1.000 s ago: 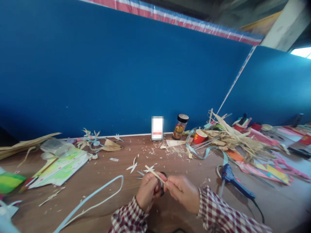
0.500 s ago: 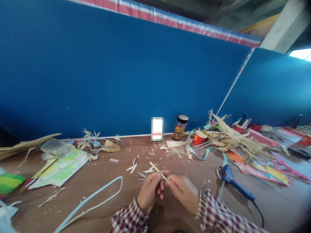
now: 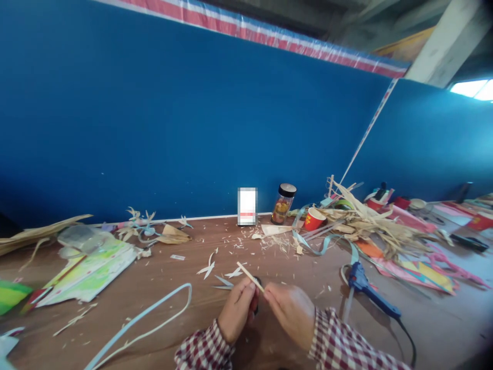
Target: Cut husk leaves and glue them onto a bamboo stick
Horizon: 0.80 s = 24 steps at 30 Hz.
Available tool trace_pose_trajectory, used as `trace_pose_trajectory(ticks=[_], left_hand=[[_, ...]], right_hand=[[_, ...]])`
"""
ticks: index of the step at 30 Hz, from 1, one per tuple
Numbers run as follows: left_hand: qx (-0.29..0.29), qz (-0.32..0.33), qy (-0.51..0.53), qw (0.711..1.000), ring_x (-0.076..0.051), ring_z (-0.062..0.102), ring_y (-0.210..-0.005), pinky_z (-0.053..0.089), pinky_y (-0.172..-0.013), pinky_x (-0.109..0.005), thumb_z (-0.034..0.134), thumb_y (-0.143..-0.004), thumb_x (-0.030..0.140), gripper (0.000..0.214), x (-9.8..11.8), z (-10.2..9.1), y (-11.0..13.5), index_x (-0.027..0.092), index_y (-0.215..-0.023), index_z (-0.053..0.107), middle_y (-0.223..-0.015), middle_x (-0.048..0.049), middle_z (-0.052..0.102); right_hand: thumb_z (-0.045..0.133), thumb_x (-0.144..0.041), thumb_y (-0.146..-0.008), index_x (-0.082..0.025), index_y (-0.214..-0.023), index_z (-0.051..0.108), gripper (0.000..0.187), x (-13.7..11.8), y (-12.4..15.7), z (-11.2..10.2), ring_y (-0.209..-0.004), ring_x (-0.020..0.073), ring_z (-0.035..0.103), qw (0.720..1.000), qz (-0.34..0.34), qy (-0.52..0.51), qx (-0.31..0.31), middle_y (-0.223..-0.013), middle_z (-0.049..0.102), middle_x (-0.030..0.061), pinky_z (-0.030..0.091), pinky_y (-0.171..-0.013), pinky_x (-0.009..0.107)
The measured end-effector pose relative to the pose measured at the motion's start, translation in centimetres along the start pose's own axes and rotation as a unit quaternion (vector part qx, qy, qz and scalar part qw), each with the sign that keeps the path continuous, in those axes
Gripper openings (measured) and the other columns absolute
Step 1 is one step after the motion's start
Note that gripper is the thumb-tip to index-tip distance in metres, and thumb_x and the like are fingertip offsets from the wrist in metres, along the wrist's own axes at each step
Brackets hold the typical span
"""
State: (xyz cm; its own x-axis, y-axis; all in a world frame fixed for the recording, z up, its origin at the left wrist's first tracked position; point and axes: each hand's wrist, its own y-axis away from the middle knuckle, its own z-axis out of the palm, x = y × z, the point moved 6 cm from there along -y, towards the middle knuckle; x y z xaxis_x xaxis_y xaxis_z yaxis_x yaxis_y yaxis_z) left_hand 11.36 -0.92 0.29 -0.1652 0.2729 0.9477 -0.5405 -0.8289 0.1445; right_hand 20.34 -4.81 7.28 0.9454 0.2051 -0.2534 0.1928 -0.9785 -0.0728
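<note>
Near the front edge of the wooden table point(image 3: 162, 272), both hands pinch one thin pale strip point(image 3: 248, 275): left hand point(image 3: 238, 310) and right hand point(image 3: 292, 314) meet fingertip to fingertip on its near end, far tip angled up-left. Strip looks very light, stiff but snappable, so best held low, close to the pinch. Blue glue gun point(image 3: 364, 284) lies to the right.

A brown wooden table point(image 3: 162, 280) stands against blue walls point(image 3: 192, 118), a bright window point(image 3: 472, 88) upper right
</note>
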Motion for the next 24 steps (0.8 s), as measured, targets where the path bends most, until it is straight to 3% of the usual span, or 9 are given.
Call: trace_pose_trajectory(ticks=[6, 10, 12, 14, 16, 18, 20, 24], left_hand=[[0.037, 0.021, -0.010, 0.999, -0.005, 0.020, -0.034, 0.019, -0.034, -0.017, 0.043, -0.078, 0.034, 0.027, 0.5, -0.5, 0.1, 0.019, -0.056, 0.040, -0.042, 0.0098, 0.028], [0.095, 0.058, -0.047, 0.993, -0.006, 0.028, -0.035, 0.021, -0.036, -0.018, 0.052, -0.071, 0.028, 0.026, 1.1, -1.4, 0.1, 0.018, -0.048, 0.042, -0.039, 0.0082, 0.031], [0.117, 0.065, -0.043, 0.990, -0.005, 0.028, -0.035, 0.020, -0.036, -0.018, 0.055, -0.068, 0.027, 0.027, 1.2, -1.8, 0.0, 0.017, -0.045, 0.044, -0.038, 0.0078, 0.032], [0.131, 0.065, -0.025, 0.989, -0.005, 0.025, -0.034, 0.019, -0.035, -0.018, 0.054, -0.071, 0.031, 0.028, 1.4, -2.1, -0.2, 0.016, -0.048, 0.048, -0.038, 0.0083, 0.030], [0.142, 0.083, -0.014, 0.986, -0.005, 0.026, -0.034, 0.022, -0.036, -0.018, 0.049, -0.076, 0.037, 0.027, 2.1, -2.2, -0.1, 0.016, -0.061, 0.057, -0.039, 0.0084, 0.031], [0.147, 0.115, -0.025, 0.982, -0.007, 0.033, -0.037, 0.029, -0.039, -0.018, 0.048, -0.078, 0.039, 0.028, 3.2, -2.2, 0.3, 0.015, -0.080, 0.063, -0.041, 0.0074, 0.037], [0.145, 0.133, -0.076, 0.978, -0.008, 0.041, -0.040, 0.034, -0.044, -0.020, 0.053, -0.076, 0.038, 0.029, 3.9, -2.2, 0.7, 0.014, -0.086, 0.066, -0.043, 0.0050, 0.044], [0.137, 0.105, -0.159, 0.972, -0.010, 0.041, -0.042, 0.033, -0.043, -0.021, 0.053, -0.074, 0.040, 0.031, 3.8, -2.0, 0.4, 0.014, -0.069, 0.068, -0.045, 0.0021, 0.047]], right_hand=[[0.028, -0.028, -0.090, -0.019, -0.074, 0.051, 0.029, 0.0, 0.2, 1.2, -0.047, 0.0121, 0.051, 0.999, 0.012, 0.033, 0.030, -0.054, 0.056, 0.0011, 0.017, -0.045, 0.027], [0.030, -0.029, -0.089, -0.019, -0.071, 0.049, 0.029, -1.0, 0.8, -0.1, -0.047, 0.0110, 0.046, 0.994, 0.014, -0.100, 0.046, -0.053, 0.051, -0.0002, 0.021, -0.045, 0.024], [0.029, -0.034, -0.090, -0.019, -0.069, 0.048, 0.032, -1.1, 1.1, -2.2, -0.046, 0.0101, 0.041, 0.967, 0.031, -0.247, 0.050, -0.051, 0.045, -0.0021, 0.026, -0.044, 0.022], [0.027, -0.040, -0.090, -0.020, -0.075, 0.049, 0.033, -0.7, 1.1, -4.2, -0.040, 0.0084, 0.033, 0.907, 0.072, -0.412, 0.046, -0.047, 0.037, -0.0053, 0.025, -0.038, 0.020], [0.029, -0.044, -0.089, -0.019, -0.076, 0.049, 0.034, -0.2, 0.8, -5.6, -0.035, 0.0065, 0.028, 0.847, 0.094, -0.522, 0.042, -0.044, 0.034, -0.0072, 0.023, -0.034, 0.018], [0.036, -0.045, -0.086, -0.018, -0.076, 0.051, 0.033, 0.3, 0.5, -5.3, -0.033, 0.0047, 0.026, 0.811, 0.104, -0.576, 0.008, -0.044, 0.033, -0.0081, 0.022, -0.033, 0.017], [0.038, -0.045, -0.085, -0.016, -0.076, 0.051, 0.033, 1.1, 0.4, -4.3, -0.034, 0.0036, 0.026, 0.797, 0.113, -0.593, -0.009, -0.045, 0.034, -0.0083, 0.022, -0.033, 0.016], [0.039, -0.047, -0.084, -0.016, -0.077, 0.051, 0.034, 3.3, 1.6, -2.2, -0.036, 0.0040, 0.028, 0.802, 0.151, -0.577, 0.013, -0.046, 0.035, -0.0080, 0.022, -0.035, 0.016]])
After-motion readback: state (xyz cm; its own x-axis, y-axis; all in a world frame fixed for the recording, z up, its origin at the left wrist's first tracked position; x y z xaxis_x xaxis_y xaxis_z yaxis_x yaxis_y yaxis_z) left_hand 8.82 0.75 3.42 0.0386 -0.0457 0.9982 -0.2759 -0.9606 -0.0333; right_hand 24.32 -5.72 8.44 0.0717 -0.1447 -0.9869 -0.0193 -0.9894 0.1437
